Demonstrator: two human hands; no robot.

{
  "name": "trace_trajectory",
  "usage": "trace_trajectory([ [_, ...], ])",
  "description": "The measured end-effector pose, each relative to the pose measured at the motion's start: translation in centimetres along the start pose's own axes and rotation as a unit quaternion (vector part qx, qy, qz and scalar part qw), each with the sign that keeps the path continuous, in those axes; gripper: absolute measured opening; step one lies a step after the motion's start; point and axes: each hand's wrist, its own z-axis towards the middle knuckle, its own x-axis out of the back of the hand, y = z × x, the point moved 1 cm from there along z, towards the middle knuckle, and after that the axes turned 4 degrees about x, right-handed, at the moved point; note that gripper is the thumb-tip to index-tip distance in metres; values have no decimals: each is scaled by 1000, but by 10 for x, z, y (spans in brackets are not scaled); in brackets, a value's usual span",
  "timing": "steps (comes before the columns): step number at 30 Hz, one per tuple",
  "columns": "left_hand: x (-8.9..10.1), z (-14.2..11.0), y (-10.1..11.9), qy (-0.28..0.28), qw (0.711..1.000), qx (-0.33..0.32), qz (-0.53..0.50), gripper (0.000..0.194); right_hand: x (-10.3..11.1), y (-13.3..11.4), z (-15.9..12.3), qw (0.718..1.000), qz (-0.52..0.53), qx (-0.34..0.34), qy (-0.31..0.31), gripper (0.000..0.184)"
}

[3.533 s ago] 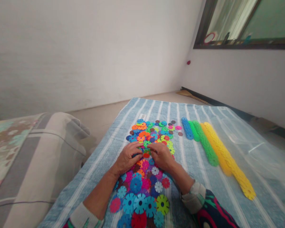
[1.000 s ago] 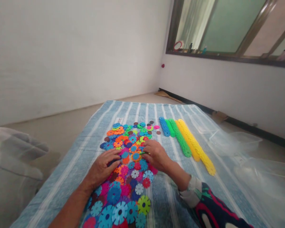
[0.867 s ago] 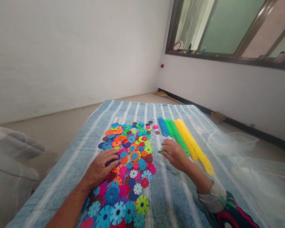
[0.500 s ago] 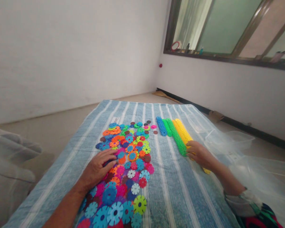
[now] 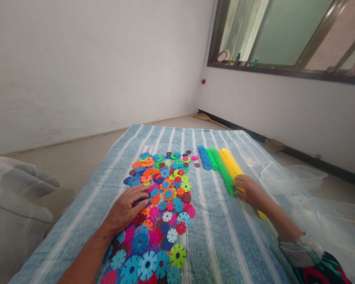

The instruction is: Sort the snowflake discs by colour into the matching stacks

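A spread of flat, many-coloured snowflake discs [image 5: 162,205] lies on a blue striped cloth [image 5: 213,236]. My left hand [image 5: 127,208] rests flat on the discs, fingers stretched out over orange and blue ones. To the right lie rows of stacked discs: a blue row [image 5: 205,157], a green row [image 5: 221,169] and a yellow row [image 5: 231,165]. My right hand [image 5: 249,190] sits at the near end of the green row with its fingers curled against it. Whether it pinches a disc is hidden.
A grey cushion [image 5: 14,213] lies at the left edge. Clear plastic bags and a clear tub [image 5: 306,175] sit on the cloth's right side. White walls meet at the far corner, and a window [image 5: 284,35] is set in the right one.
My right hand picked a green disc out of the spread and carried it right to the near end of the green row. My left hand stayed on the discs.
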Motion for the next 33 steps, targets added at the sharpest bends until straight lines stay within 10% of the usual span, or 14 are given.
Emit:
trace_trajectory([
  [7, 2, -3, 9, -7, 1000, 11, 2, 24, -12, -14, 11, 999, 12, 15, 34, 17],
  [24, 0, -8, 12, -6, 1000, 11, -6, 19, -63, -165, 162, 984, 122, 127, -33, 15],
  [33, -3, -11, 10, 13, 1000, 26, -8, 17, -81, -206, 151, 979, 75, 183, -45, 22],
])
